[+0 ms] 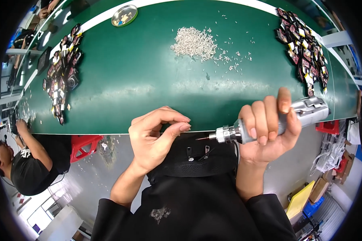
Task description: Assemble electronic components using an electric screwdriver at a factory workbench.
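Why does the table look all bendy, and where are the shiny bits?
In the head view, the wide fisheye lens likely bows the far edge of the long, flat green table and leaves black corners; also in the head view, a pale band of glare crosses the tabletop, and bright highlights sit on the silver, cylindrical power tool in the right hand.

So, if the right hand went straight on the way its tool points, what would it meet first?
Probably the left hand, on its thumb side, which lies ahead of the tool; one view leaves the depth unclear.
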`<state>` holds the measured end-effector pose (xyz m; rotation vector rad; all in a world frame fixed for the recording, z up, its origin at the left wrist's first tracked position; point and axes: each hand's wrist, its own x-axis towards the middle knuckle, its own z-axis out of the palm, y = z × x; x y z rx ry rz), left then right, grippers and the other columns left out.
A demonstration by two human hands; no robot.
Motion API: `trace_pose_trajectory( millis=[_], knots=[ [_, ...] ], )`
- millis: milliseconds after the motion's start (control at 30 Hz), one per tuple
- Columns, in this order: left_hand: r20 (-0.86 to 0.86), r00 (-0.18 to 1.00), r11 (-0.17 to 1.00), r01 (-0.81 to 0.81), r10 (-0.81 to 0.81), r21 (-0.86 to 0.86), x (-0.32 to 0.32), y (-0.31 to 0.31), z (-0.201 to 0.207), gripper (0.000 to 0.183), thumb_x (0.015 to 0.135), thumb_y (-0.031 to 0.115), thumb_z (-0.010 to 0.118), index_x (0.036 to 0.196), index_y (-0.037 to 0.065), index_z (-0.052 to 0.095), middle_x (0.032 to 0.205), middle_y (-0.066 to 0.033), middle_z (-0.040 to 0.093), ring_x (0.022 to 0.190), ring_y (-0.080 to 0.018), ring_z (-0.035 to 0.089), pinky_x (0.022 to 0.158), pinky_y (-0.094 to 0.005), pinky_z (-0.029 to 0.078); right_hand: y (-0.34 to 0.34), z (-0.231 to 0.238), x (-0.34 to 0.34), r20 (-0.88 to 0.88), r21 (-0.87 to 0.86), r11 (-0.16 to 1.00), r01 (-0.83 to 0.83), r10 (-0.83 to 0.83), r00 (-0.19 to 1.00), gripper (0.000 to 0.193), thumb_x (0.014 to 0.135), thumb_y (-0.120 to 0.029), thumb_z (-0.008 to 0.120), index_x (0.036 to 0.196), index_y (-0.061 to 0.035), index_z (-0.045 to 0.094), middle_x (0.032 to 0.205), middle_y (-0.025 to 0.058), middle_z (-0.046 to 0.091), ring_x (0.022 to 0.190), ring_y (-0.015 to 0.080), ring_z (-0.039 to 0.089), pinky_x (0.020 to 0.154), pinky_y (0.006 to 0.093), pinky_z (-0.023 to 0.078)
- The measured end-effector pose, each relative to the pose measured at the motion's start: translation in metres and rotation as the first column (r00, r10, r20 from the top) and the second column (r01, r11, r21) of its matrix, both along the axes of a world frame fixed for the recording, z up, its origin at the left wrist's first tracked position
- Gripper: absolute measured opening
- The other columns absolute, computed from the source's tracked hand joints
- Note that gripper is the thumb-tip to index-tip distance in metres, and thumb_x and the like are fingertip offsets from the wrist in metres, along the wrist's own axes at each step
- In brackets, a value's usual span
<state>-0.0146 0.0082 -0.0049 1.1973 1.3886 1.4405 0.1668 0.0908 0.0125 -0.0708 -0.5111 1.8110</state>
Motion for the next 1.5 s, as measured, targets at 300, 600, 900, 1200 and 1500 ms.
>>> trace_pose_trajectory(
  millis=[300, 600, 900, 1200, 1500],
  knots=[
    [0.491, 0.863, 0.993, 0.107, -0.118, 0.05, 0.021, -0.015, 0.004, 0.014, 0.092, 0.006, 0.055, 0.088, -0.007, 0.058, 0.076, -0.0107, 0.06, 0.063, -0.0108, 0.055, 0.056, -0.0223, 0.046, -0.009, 0.031, -0.016, -0.004, 0.0, 0.993, 0.118, -0.118, 0.993, 0.01, 0.086, -0.013, 0.053, 0.087, -0.0058, 0.046, 0.051, -0.0035, 0.037, 0.042, 0.0072, 0.038, 0.051, 0.0244, 0.036],
    [0.614, 0.779, 0.989, 0.149, -0.127, 0.015, 0.022, -0.013, 0.003, 0.015, 0.094, 0.008, 0.052, 0.088, -0.006, 0.056, 0.075, -0.0101, 0.059, 0.062, -0.0109, 0.054, 0.056, -0.0226, 0.045, -0.009, 0.03, -0.014, -0.009, -0.053, 0.988, 0.147, -0.148, 0.989, 0.01, 0.086, -0.013, 0.053, 0.086, -0.0052, 0.048, 0.05, -0.0034, 0.037, 0.043, 0.0085, 0.038, 0.05, 0.025, 0.036],
    [0.61, 0.778, 0.985, 0.174, -0.148, 0.017, 0.025, -0.012, 0.0, 0.016, 0.094, 0.01, 0.053, 0.091, -0.005, 0.057, 0.076, -0.0095, 0.06, 0.063, -0.0101, 0.054, 0.056, -0.0221, 0.045, -0.009, 0.028, -0.012, 0.001, -0.062, 0.98, 0.188, -0.188, 0.982, 0.009, 0.086, -0.012, 0.053, 0.086, -0.005, 0.048, 0.05, -0.0034, 0.037, 0.044, 0.0084, 0.039, 0.05, 0.0249, 0.037],
    [0.566, 0.809, 0.984, 0.175, -0.158, 0.025, 0.028, -0.01, 0.002, 0.019, 0.094, 0.013, 0.054, 0.088, -0.005, 0.055, 0.073, -0.0116, 0.058, 0.059, -0.012, 0.052, 0.051, -0.0231, 0.043, -0.007, 0.026, -0.009, -0.028, -0.086, 0.982, 0.168, -0.171, 0.985, 0.009, 0.086, -0.012, 0.053, 0.086, -0.005, 0.048, 0.05, -0.0037, 0.037, 0.043, 0.0081, 0.038, 0.05, 0.0245, 0.036],
    [0.457, 0.882, 0.986, 0.157, -0.115, -0.054, 0.03, -0.016, 0.006, 0.013, 0.092, 0.006, 0.054, 0.086, -0.005, 0.055, 0.073, -0.0097, 0.058, 0.059, -0.0103, 0.052, 0.052, -0.0215, 0.043, -0.012, 0.024, -0.003, 0.037, 0.008, 0.988, 0.157, -0.158, 0.987, 0.009, 0.087, -0.014, 0.052, 0.087, -0.0054, 0.048, 0.049, -0.0039, 0.038, 0.042, 0.0077, 0.037, 0.05, 0.0245, 0.036]
  ],
)
